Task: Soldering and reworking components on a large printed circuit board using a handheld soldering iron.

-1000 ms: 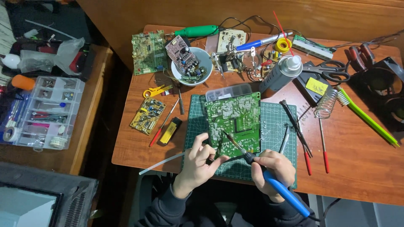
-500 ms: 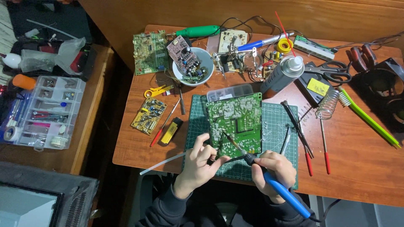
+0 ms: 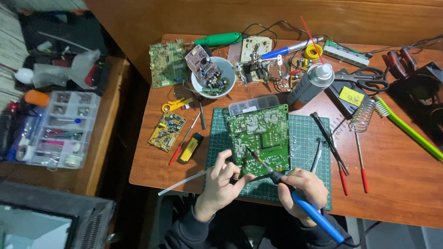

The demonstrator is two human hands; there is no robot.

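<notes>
A green circuit board [image 3: 260, 137] lies on a green cutting mat [image 3: 304, 152] at the table's front. My right hand [image 3: 304, 189] grips a blue-handled soldering iron [image 3: 295, 196], its tip resting on the board's lower middle. My left hand [image 3: 221, 182] sits at the board's near left corner, fingers pinched on a thin strand that looks like solder wire; a pale white tube [image 3: 182, 183] pokes out to the left beneath it.
A white bowl with a small board [image 3: 210, 74], a spray can [image 3: 311, 83], black scissors [image 3: 364, 78], a coil stand [image 3: 362, 115], red-tipped probes [image 3: 344, 173], a yellow board [image 3: 167, 130] and a yellow lighter [image 3: 190, 147] crowd the table. A clear parts box [image 3: 57, 129] sits on the left shelf.
My hands and the iron have barely shifted; the tip stays on the same area of the board.
</notes>
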